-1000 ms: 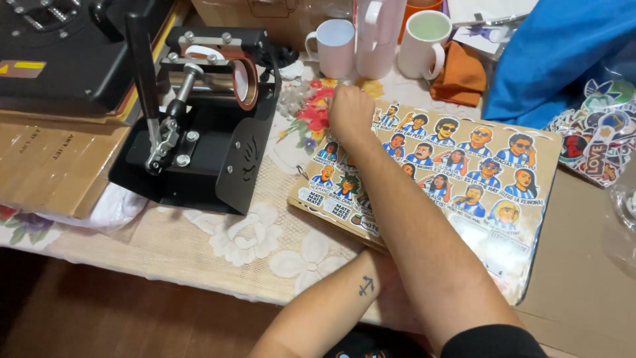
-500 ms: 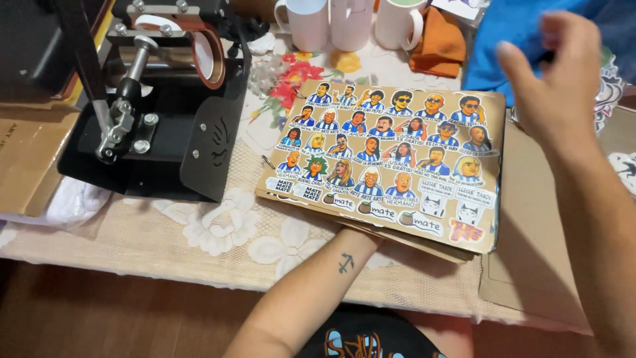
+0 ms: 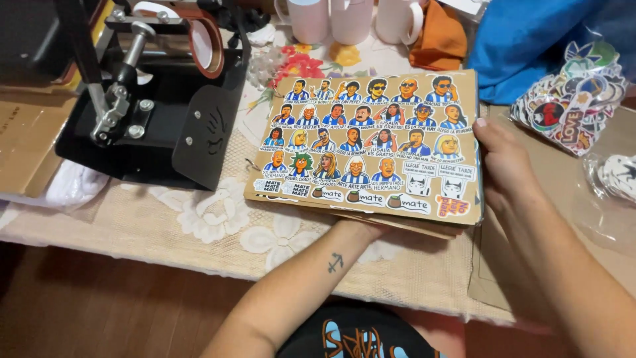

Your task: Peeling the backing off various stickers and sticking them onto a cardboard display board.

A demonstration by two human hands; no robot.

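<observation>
gripping tan sticker sheet stack — rows of cartoon portraits; right hand clasps edge, left hand tucked beneath — grip unclear.

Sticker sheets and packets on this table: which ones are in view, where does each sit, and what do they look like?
Tan rectangular sticker sheet: centre, atop a stack held at both edges; rows of cartoon figures in blue-and-white shirts.
Clear packet of mixed colourful stickers: far right, by blue cloth.
Clear bag of white stickers: right edge, partly cut off.
</observation>
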